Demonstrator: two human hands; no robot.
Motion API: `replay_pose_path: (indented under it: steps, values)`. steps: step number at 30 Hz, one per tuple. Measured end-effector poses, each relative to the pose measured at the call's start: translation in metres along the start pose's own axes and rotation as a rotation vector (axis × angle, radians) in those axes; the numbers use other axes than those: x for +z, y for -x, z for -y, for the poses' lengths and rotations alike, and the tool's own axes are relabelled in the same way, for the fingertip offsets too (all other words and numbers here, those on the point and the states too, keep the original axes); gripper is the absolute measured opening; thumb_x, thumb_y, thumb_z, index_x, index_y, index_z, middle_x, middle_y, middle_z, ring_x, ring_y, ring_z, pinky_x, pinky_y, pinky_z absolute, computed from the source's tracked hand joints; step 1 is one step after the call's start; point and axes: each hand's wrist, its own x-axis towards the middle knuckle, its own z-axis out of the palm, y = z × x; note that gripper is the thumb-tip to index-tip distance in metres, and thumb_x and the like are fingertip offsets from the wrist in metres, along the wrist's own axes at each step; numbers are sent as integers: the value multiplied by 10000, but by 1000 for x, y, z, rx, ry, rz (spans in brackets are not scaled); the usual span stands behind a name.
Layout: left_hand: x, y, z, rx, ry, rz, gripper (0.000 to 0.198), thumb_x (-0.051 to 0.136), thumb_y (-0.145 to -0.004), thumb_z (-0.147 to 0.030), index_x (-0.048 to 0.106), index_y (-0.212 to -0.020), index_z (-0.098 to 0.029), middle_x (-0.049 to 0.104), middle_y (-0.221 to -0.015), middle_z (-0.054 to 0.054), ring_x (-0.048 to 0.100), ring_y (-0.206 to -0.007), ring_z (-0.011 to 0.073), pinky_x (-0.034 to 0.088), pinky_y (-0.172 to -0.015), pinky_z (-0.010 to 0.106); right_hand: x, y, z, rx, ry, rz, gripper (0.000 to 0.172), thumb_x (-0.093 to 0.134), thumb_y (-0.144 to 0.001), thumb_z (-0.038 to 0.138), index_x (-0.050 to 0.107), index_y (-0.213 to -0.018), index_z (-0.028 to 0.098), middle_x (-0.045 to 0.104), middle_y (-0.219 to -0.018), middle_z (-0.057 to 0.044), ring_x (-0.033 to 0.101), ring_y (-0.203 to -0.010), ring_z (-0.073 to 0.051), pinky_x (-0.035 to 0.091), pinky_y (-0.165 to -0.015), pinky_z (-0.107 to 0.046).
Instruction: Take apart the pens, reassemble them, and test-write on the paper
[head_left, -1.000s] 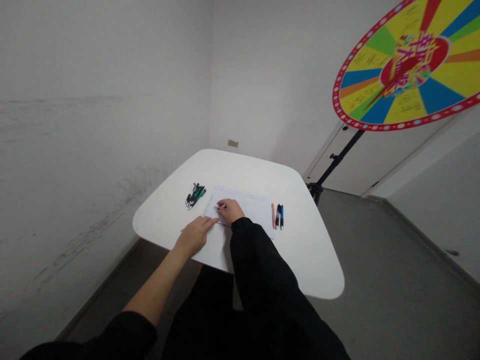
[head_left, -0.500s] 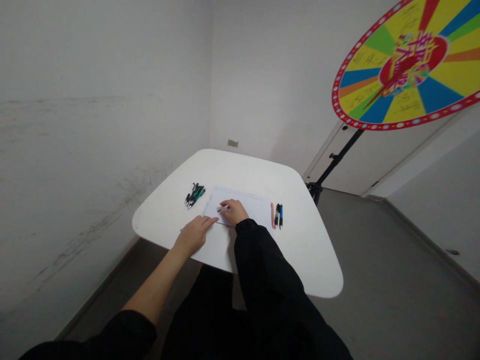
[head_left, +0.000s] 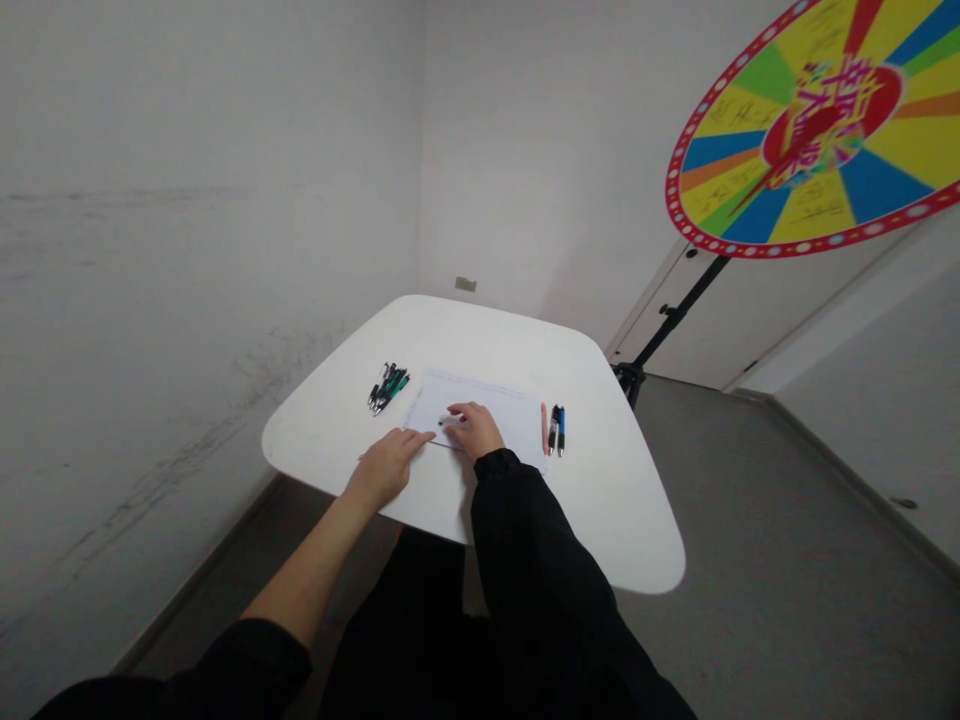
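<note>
A white sheet of paper (head_left: pixel 502 400) with faint writing along its edges lies on the white table (head_left: pixel 480 335). My left hand (head_left: pixel 386 467) rests flat at the paper's lower left edge, fingers extended over it. Above the middle of the sheet, my right hand (head_left: pixel 476 430) is curled around a small light object with a dark tip (head_left: pixel 444 422), too small to name. Left of the paper lies a pile of black and green pens (head_left: pixel 389 388). To its right are a pink pen (head_left: pixel 544 428), a black pen (head_left: pixel 553 430) and a blue pen (head_left: pixel 562 431), side by side.
A colourful prize wheel (head_left: pixel 817 130) on a black stand (head_left: pixel 679 313) is at the upper right, beyond the table. A scuffed grey wall (head_left: pixel 187 300) runs along the left side. The table's rounded near edge crosses in front of my body.
My right hand has shifted slightly to the right over the paper, and its fingers look a little more spread. My left hand stays at the paper's edge.
</note>
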Motion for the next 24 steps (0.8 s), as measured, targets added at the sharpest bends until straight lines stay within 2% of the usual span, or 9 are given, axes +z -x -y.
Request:
replay_pose_path:
  steps: [3,8,12,18,24]
  values:
    - [-1,0,-1,-3,6,2,615,432,-842,14,551,-1395,-230,679,-1203,59,576,-1034,229,506,-960,375,-2,9,1,-5,-32,-54,278,734,-787,125,722,-1052,207,715,-1031,-50,615,-879,-190,487,-894,-361]
    - [-1,0,0,11,47,-16,640,425,-823,28,544,-1400,-222,689,-1219,55,589,-1037,221,506,-980,374,-6,29,10,-90,-62,-124,109,661,-887,187,726,-963,228,713,-942,-45,624,-855,-190,503,-868,-355]
    - [3,1,3,10,71,-42,619,425,-843,10,536,-1408,-215,682,-1272,65,600,-1083,222,500,-1015,389,-8,39,19,-168,-102,-92,93,653,-928,254,723,-987,237,715,-926,-41,633,-829,-177,512,-820,-323]
    - [1,0,1,-58,93,-47,524,428,-882,-26,579,-1351,-205,709,-1199,76,630,-1074,218,521,-995,385,-8,43,27,-210,-104,-14,132,677,-930,291,733,-1042,250,722,-935,-40,635,-845,-171,511,-838,-314]
    - [-2,-1,-3,25,143,-45,455,439,-912,-45,598,-1307,-205,703,-1223,72,622,-1107,214,514,-1009,388,-6,44,28,-184,-49,11,101,655,-942,264,744,-982,239,708,-917,-47,624,-898,-183,496,-844,-306]
